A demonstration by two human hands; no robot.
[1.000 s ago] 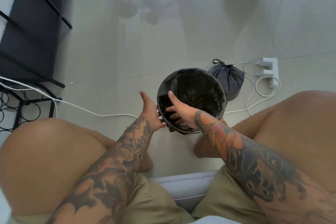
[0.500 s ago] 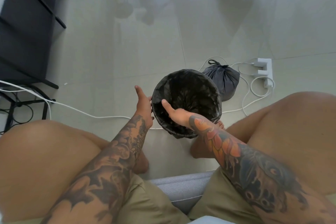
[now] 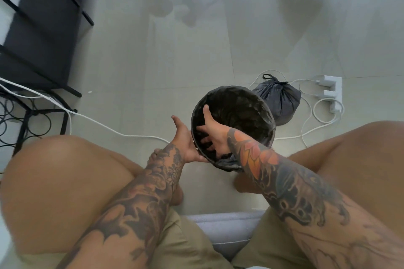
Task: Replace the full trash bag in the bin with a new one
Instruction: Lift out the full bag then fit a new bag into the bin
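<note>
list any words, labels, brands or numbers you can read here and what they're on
None can be read in this view.
Bin and its black liner: no label or print shows.
Tied grey trash bag: plain, no text.
White power strip: no marking shows.
Tattoos on both forearms: pictures only, no legible lettering.

The right hand (image 3: 213, 135) pushed deeper into the bin (image 3: 232, 129), its fingers spreading down against the new black bag (image 3: 240, 113) at the bin's near inner wall. The left hand (image 3: 185, 140) slid lower along the bin's outside and cupped its near side from below.
</note>
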